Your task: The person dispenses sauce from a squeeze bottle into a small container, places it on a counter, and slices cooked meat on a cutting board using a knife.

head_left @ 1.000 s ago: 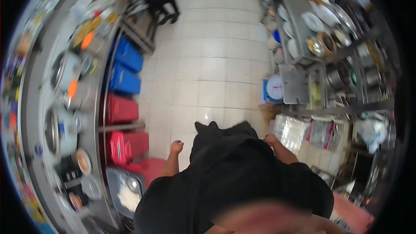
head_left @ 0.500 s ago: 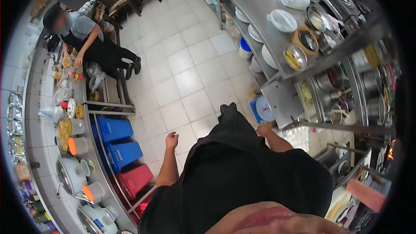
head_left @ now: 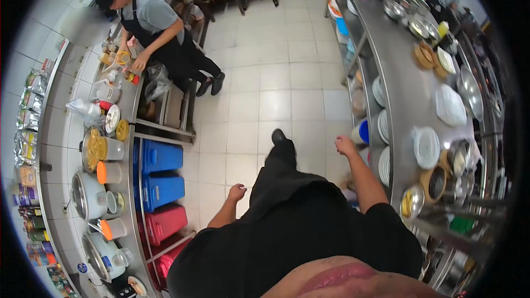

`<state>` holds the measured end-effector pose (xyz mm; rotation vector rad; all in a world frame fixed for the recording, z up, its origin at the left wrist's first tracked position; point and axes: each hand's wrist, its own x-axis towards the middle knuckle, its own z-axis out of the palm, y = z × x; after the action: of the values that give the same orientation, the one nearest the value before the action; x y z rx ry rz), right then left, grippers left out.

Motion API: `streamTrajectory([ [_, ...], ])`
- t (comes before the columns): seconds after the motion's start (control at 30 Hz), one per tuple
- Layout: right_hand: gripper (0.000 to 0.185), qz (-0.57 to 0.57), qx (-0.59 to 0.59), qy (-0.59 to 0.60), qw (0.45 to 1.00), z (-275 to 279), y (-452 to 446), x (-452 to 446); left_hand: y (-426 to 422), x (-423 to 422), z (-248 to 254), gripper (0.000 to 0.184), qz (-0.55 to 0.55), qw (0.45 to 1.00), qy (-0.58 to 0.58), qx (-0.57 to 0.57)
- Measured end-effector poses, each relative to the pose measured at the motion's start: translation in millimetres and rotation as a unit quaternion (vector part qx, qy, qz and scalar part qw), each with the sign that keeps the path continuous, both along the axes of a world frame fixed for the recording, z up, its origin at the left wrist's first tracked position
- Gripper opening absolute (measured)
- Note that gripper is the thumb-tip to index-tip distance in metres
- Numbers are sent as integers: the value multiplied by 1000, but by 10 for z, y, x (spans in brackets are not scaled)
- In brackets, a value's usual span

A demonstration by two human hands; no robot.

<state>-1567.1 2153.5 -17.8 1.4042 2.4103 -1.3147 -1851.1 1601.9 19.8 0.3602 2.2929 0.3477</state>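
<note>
My left hand [head_left: 237, 192] hangs over the tiled floor with its fingers curled in and nothing visible in them. The blue bin [head_left: 161, 192] and the red bin [head_left: 164, 224] under the left counter are the things nearest to it, apart from the hand. My right hand [head_left: 345, 145] swings forward on the other side, fingers loosely closed, also holding nothing that I can see. Close beside it, under the right steel counter, stands a white tub with a blue lid [head_left: 364, 131]. Stacked white plates [head_left: 383, 164] fill the shelf there.
A co-worker [head_left: 157, 27] in a black apron stands at the left counter, both hands on items there. Tiled floor [head_left: 276, 105] runs ahead between the counters. Rice cookers [head_left: 88, 196] line the left; bowls and a bagged container [head_left: 426, 147] sit on the right steel counter [head_left: 381, 66].
I have walked forward and my view has turned left, so the co-worker sits farther right in view. My right hand has swung forward; my left hand is lower in view.
</note>
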Motion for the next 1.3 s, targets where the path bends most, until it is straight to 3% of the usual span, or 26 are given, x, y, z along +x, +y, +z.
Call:
streamTrajectory([
  [0.07, 47, -46, -111, -34, 992, 193, 31, -260, 312, -433, -195, 50, -4, 1000, 9, 20],
  [0.1, 43, -45, -102, -64, 992, 315, 17, -328, 435, -605, -268, 50, -6, 1000, 9, 28],
  [0.13, 31, 45, -110, -116, 986, 26, 175, -286, 652, -874, -264, 50, -12, 1000, 9, 15],
  [0.2, 23, 113, -36, -164, 979, -142, 230, -176, 1082, -1356, -256, 49, -21, 1000, 1, -12],
  [0.27, 19, 157, -38, -116, 980, -867, 491, 185, 1591, -1892, -155, 49, -7, 1000, 4, 26],
  [0.33, 15, 143, -58, 48, 987, -1425, 777, 521, 2163, -2558, -250, 49, -46, 998, 27, 35],
  [0.37, 14, 130, -85, 143, 977, -1446, 856, 593, 2457, -2853, -213, 49, -58, 997, 41, 38],
  [0.4, 13, 205, -17, 78, 976, -1384, 913, 493, 2713, -3141, -167, 48, -72, 993, 62, 73],
  [0.47, 14, 349, 134, -38, 927, -1133, 995, 264, 3394, -3607, 196, 47, -39, 994, 51, 93],
  [0.53, 11, 494, 247, -189, 812, -1198, 1095, -245, 4010, -4023, 390, 46, -28, 989, 59, 133],
  [0.57, 9, 639, 197, -111, 735, -774, 1403, -572, 4306, -4221, 428, 46, -33, 986, 66, 152],
  [0.63, 13, 568, 200, -175, 779, -1385, 1667, -945, 4777, -4531, 532, 46, -28, 981, 65, 180],
  [0.7, 13, 559, 189, -166, 790, -1239, 2180, -1497, 5083, -4753, 544, 46, -3, 978, 54, 202],
  [0.83, 14, 541, 260, -119, 791, -715, 3501, -2778, 5295, -5077, 318, 46, 20, 989, 82, 125],
  [0.87, 15, 385, 100, -159, 903, -587, 3756, -3073, 5216, -5127, 193, 46, 24, 994, 70, 84],
  [0.9, 16, 207, -64, -193, 957, -391, 4072, -3467, 5137, -5178, 109, 46, 30, 997, 57, 45],
  [0.93, 18, 16, -218, -218, 951, -260, 4471, -3847, 5033, -5185, 124, 46, 29, 998, 57, 26],
  [1.0, 20, 48, -208, -231, 949, -284, 5259, -4528, 5151, -5325, 213, 46, 75, 995, 64, 13],
  [1.07, 16, 17, -194, -138, 971, -474, 5982, -5082, 5237, -5348, 466, 46, 164, 984, 68, 13],
  [1.13, 18, 201, -67, -247, 946, 58, 6467, -6052, 5331, -5362, 427, 46, 218, 973, 62, 34],
  [1.2, 26, 133, -45, -159, 977, 419, 6697, -6898, 5554, -5494, 305, 46, 247, 966, 54, 44],
  [1.3, 35, 118, -59, -79, 988, 677, 6852, -8074, 5800, -5656, 147, 46, 243, 969, 30, 27],
])
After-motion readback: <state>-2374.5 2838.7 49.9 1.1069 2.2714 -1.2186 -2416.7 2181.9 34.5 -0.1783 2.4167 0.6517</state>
